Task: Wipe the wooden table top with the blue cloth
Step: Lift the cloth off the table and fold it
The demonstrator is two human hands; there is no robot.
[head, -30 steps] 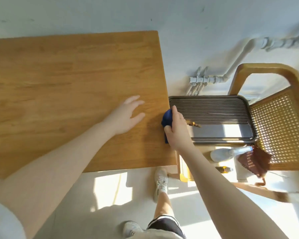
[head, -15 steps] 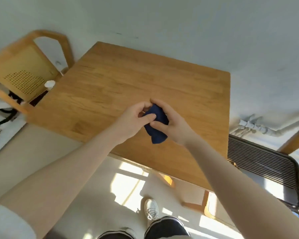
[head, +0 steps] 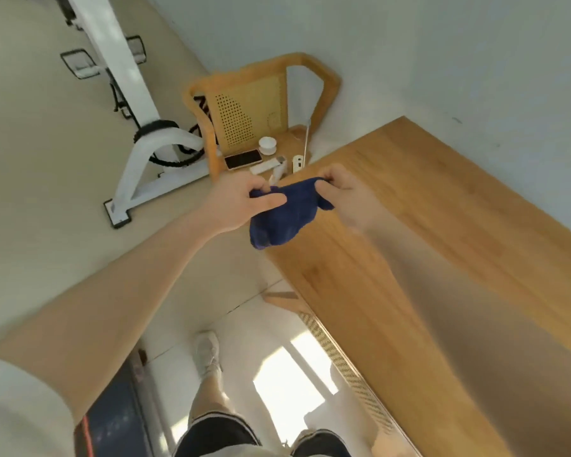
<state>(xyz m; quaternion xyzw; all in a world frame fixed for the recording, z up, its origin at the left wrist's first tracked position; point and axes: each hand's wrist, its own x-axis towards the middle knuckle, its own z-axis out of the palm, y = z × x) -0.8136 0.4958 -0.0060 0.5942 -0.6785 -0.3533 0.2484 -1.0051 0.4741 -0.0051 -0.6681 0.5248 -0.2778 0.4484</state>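
The blue cloth [head: 284, 212] hangs stretched between both hands, above the near left corner of the wooden table top [head: 442, 232]. My left hand [head: 234, 202] pinches its left end. My right hand [head: 346, 196] pinches its right end. The cloth's lower part droops free and is off the wood. The table runs from the centre toward the lower right, with a pale wall behind it.
A wooden chair [head: 244, 117] stands beyond the table's left end, with a phone [head: 243, 159], a small white cup [head: 267, 145] and other small items on its seat. A white stand [head: 136, 127] is on the floor at the left. My legs and a shoe [head: 206, 351] show below.
The view has swung left from the table's right end to its left end. The cloth went from my right hand alone to both hands, and is now pulled out wider.
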